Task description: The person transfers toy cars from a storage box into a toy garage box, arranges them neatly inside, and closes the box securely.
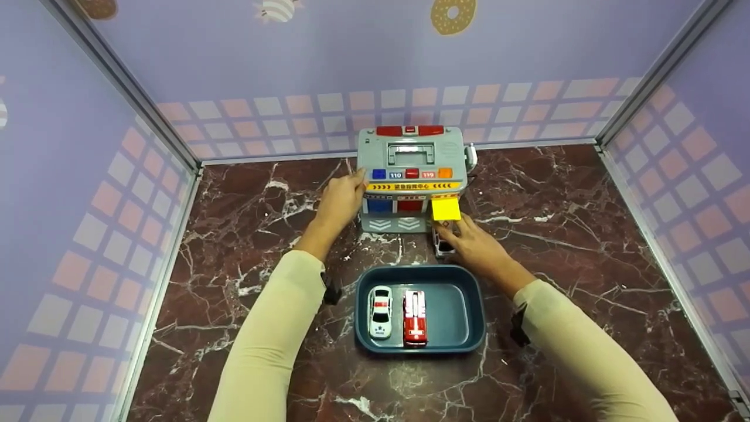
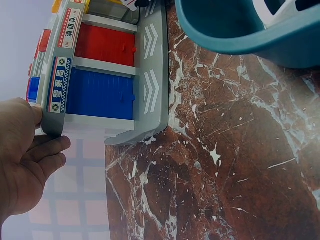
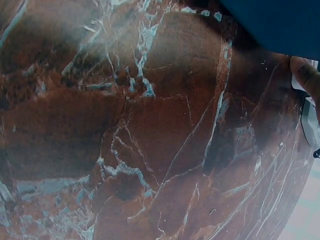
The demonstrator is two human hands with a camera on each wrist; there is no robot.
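A grey toy emergency station (image 1: pixel 373 153) with a red-lit roof stands against the back wall. At its left roof corner is my left hand (image 1: pixel 341 202); in the left wrist view the thumb and curled fingers (image 2: pixel 49 150) grip that corner. The blue door (image 2: pixel 100 93) and red door (image 2: pixel 106 45) are down, while the yellow door (image 1: pixel 446 209) on the right sticks out, raised. Below it my right hand (image 1: pixel 477 246) pinches a small white toy car (image 1: pixel 444 248), whose front end is partly hidden under the flap. Only a fingertip (image 3: pixel 306 75) shows in the right wrist view.
In front of the station sits a dark blue tray (image 1: pixel 477 328) holding a white toy police car (image 1: pixel 381 313) and a red toy fire truck (image 1: pixel 415 319). Patterned panels (image 1: pixel 328 53) enclose the brown marbled surface (image 1: pixel 252 234) at the back and sides.
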